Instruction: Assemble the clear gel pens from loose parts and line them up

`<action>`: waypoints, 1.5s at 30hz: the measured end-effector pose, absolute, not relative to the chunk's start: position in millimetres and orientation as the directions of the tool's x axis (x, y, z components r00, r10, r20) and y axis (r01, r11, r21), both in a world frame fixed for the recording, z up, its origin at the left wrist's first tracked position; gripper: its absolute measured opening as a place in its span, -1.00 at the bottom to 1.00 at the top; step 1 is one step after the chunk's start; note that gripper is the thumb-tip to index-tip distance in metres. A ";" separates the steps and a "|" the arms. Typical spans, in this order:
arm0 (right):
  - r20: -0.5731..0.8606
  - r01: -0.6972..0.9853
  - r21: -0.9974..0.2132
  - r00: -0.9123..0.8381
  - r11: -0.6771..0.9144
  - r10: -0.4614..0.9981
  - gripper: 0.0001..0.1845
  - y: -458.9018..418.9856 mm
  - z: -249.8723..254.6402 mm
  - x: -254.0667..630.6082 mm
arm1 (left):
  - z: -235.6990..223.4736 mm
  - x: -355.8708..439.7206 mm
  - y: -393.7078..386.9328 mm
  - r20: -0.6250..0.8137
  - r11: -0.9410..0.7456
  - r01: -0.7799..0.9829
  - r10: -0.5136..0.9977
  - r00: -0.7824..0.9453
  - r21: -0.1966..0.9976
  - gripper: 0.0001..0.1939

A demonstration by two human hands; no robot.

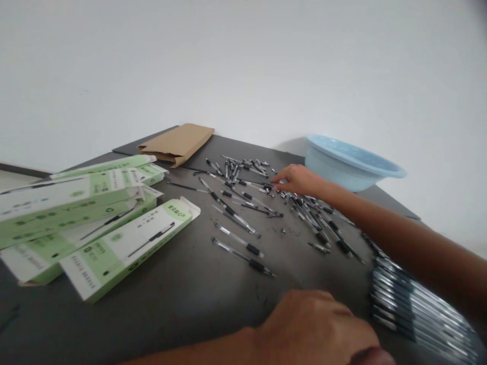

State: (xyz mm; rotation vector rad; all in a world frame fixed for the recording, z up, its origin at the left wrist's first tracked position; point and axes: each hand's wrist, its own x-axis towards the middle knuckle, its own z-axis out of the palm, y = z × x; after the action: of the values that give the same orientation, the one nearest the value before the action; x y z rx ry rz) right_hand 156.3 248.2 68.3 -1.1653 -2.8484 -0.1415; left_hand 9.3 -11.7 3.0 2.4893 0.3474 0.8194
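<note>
Several clear pens with black grips (243,223) lie scattered over the dark table (182,299), with small pen parts (243,166) farther back. My right hand (297,180) reaches across from the right into the pile, its fingertips pinched together on a pen at its left edge. My left hand (319,327) rests low at the near edge, back up and fingers curled under; what they hold, if anything, is hidden. A blurred row of pens lined up side by side (414,304) lies just right of it, under my right forearm.
Several green-and-white pen boxes (95,223) are stacked and fanned out at the left. A flat brown paper bag (178,143) lies at the back. A light blue plastic basin (348,162) stands at the back right by the white wall.
</note>
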 end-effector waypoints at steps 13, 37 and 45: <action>0.035 0.718 0.045 -0.696 0.695 0.717 -0.75 265.1 51.4 133.4 | -4.8 7.7 -6.7 0.515 -0.881 0.084 0.347 0.783 0.466 -0.62; 0.200 0.767 -0.053 -0.619 0.639 0.760 -0.75 235.0 77.3 121.4 | 6.5 5.1 -10.0 0.398 -0.608 0.098 0.624 0.672 0.788 -0.61; 0.141 0.691 -0.480 -0.547 0.540 0.825 -0.72 139.1 116.5 181.0 | 12.5 -2.1 -2.2 0.068 0.025 -0.239 0.924 0.376 0.971 -0.64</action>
State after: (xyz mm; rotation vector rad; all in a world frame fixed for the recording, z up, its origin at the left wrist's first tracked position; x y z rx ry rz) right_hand 181.0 139.1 116.5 -1.2483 -2.4301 0.5308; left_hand -2.1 -2.2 12.5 1.2078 0.7389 1.0387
